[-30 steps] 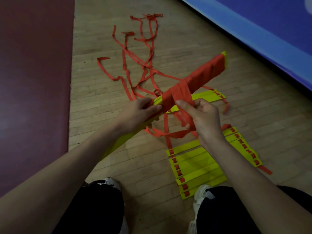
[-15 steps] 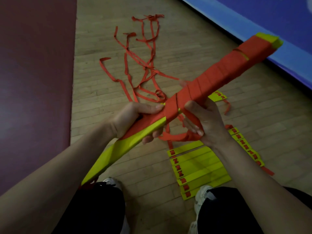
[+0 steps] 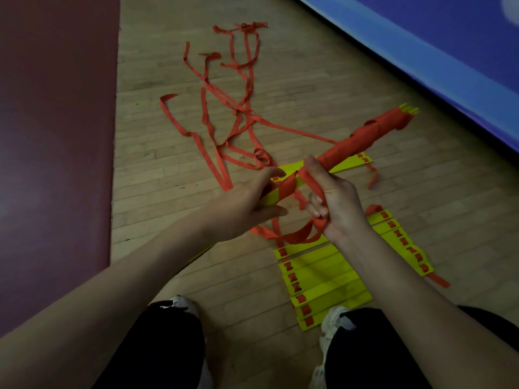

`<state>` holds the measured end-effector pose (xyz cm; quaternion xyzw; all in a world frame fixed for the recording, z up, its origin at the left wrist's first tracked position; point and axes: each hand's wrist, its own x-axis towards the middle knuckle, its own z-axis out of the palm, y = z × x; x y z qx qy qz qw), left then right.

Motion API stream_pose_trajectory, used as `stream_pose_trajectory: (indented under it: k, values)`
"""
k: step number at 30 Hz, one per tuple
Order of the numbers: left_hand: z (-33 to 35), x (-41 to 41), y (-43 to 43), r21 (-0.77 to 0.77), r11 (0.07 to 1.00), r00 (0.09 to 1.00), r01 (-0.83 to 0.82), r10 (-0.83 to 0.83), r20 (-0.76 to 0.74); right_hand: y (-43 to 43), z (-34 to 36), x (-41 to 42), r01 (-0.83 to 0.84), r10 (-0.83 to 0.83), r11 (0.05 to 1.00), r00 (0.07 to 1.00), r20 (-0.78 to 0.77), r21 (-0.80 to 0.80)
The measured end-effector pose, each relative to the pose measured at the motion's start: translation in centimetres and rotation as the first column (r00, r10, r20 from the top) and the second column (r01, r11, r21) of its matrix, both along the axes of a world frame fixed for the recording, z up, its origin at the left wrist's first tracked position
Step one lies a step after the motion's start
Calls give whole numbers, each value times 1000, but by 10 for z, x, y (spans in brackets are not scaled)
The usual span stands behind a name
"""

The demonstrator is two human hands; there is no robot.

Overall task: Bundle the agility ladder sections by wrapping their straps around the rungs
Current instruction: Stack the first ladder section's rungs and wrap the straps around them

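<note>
Wooden gym floor point(image 3: 323, 80). Left hand point(image 3: 247, 204) grips stacked yellow plastic rungs point(image 3: 268, 197) above it; right hand point(image 3: 337, 203) fists red webbing strap point(image 3: 297, 237). Judgement: pull taut, overlap each turn snugly.

Head-worn camera looks steeply down from close.

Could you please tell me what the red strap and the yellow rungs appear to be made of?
Red strap: probably woven fabric webbing, matte; it curls and twists limply. Yellow rungs: likely smooth plastic; flat, straight, uniformly coloured slats.
</note>
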<state>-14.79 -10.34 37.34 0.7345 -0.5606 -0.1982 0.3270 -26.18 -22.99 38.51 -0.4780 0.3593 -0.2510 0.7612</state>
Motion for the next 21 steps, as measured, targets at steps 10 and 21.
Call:
stream_pose_trajectory:
  k: [10,21]
  values:
    - [-4,3,1,26,998,961,-60,51,271,-2,-9,3,-23,19,999,995,-96,-39]
    - [27,-6,-3,-28,985,948,-172,173,266,-11,10,-5,-252,252,968,968,1,1]
